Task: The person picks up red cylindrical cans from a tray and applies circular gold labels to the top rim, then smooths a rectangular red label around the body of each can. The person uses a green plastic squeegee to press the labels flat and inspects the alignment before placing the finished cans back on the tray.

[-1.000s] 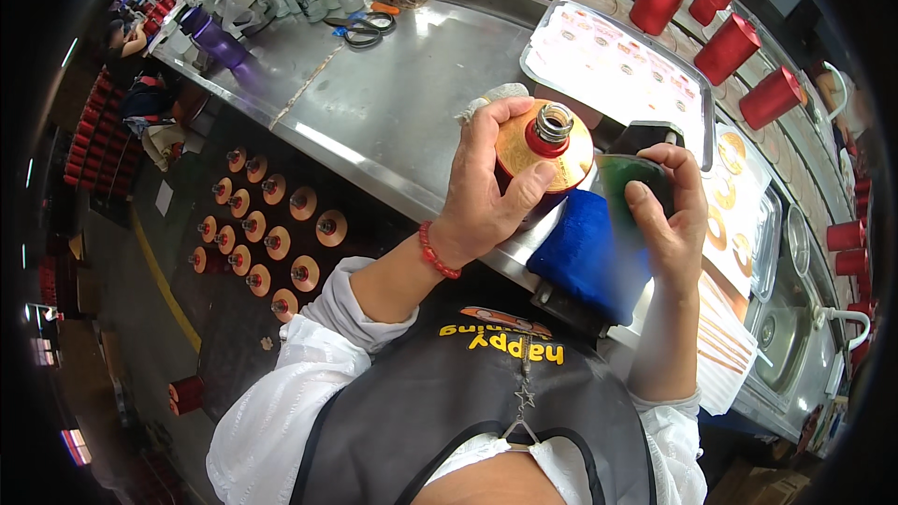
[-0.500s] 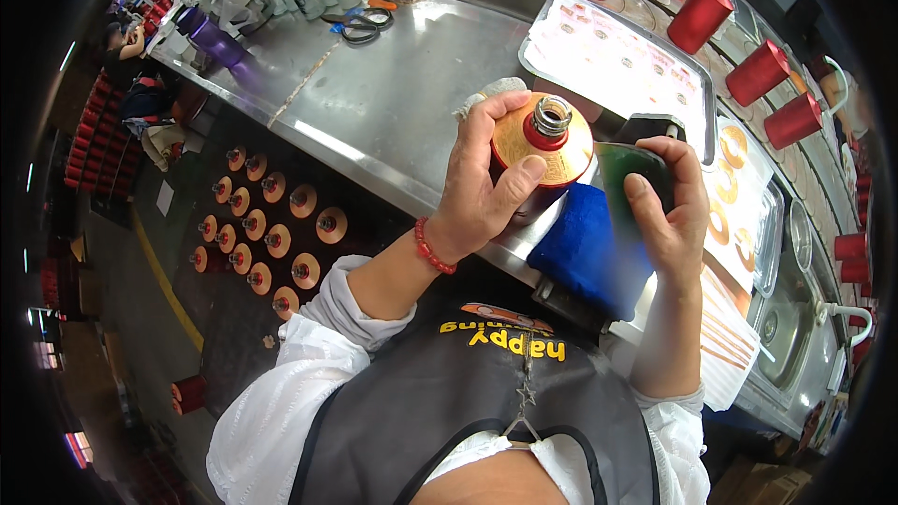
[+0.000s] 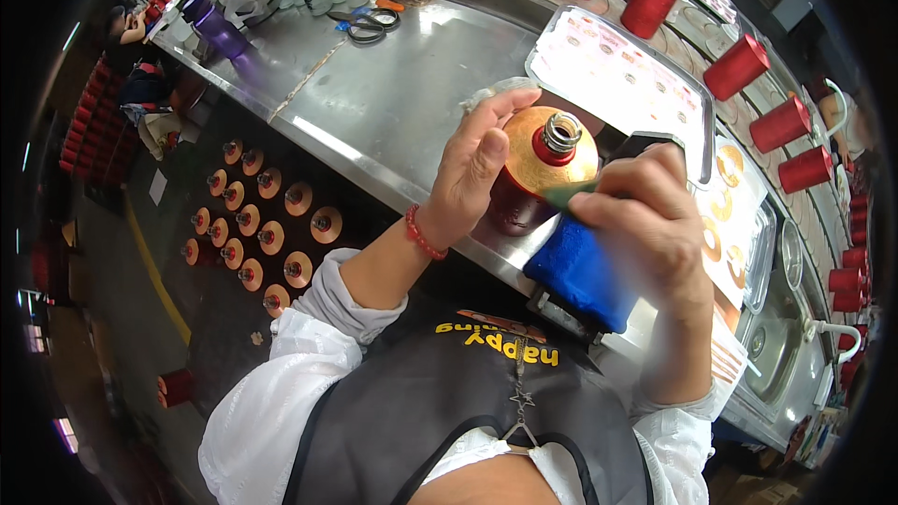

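Note:
A dark red bottle (image 3: 531, 210) with a gold sloping shoulder and a bare threaded neck stands tilted at the table's front edge. My left hand (image 3: 470, 168) cups its left side, fingers behind and thumb raised along the shoulder. In my right hand (image 3: 655, 224), partly blurred, is a thin green flat piece (image 3: 567, 194), perhaps a scraper. Its edge meets the lower right rim of the gold shoulder. A blue cloth (image 3: 575, 271) lies just below, draped over something at the edge. Behind my left fingers a pale crumpled cloth (image 3: 482, 96) partly shows.
A tray (image 3: 713, 122) of label sheets lies beyond the bottle; gold ring labels (image 3: 730, 166) are to its right. Scissors (image 3: 367, 28) and a purple bottle (image 3: 217, 30) lie far left. Red bottles (image 3: 652, 0) line the conveyor. Several gold-topped bottles (image 3: 271, 236) stand lower left. A sink (image 3: 774, 346) is at right.
My right hand has moved left and turned, bringing the green piece against the bottle's shoulder. My left thumb has lifted back from the gold surface, and the bottle has shifted slightly right.

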A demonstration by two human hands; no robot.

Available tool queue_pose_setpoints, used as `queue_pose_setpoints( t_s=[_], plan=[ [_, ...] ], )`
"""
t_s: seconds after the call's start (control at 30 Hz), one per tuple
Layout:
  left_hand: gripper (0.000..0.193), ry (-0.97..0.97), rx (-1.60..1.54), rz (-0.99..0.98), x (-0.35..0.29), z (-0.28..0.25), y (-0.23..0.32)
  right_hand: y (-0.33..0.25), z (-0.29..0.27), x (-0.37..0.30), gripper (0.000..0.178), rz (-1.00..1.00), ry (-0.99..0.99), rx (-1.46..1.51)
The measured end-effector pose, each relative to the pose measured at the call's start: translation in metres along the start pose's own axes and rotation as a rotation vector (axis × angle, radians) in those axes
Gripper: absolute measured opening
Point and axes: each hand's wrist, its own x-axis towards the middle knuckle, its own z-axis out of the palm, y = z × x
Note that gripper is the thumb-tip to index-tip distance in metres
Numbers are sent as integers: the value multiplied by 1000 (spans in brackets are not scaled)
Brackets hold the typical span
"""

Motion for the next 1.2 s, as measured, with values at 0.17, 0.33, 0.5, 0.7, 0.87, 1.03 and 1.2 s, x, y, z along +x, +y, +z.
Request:
queue_pose_setpoints(
  t_s=[0.17, 0.33, 0.5, 0.7, 0.87, 1.03, 1.2],
  plan=[
    [65, -2, 107, 74, -1, -9, -3, 0, -8, -25, 23, 421, 128, 199],
    [54, 66, 181, 86, -4, -19, -6, -7, 33, -28, 43, 347, 170, -162],
    [46, 4, 78, 17, -4, -24, -8, -13, 63, -24, 48, 334, 180, -174],
    [45, 10, -125, -46, -6, -21, -17, -13, 70, -22, 45, 375, 218, -143],
    [45, -46, -263, -66, -3, -24, -19, -9, 70, -28, 45, 445, 198, -125],
    [99, 5, 33, 61, -12, -20, -28, -5, 45, -20, 32, 695, 397, 253],
    [103, -24, 120, 78, -4, -14, -23, -6, 39, 13, 27, 862, 352, 300]
  ],
)
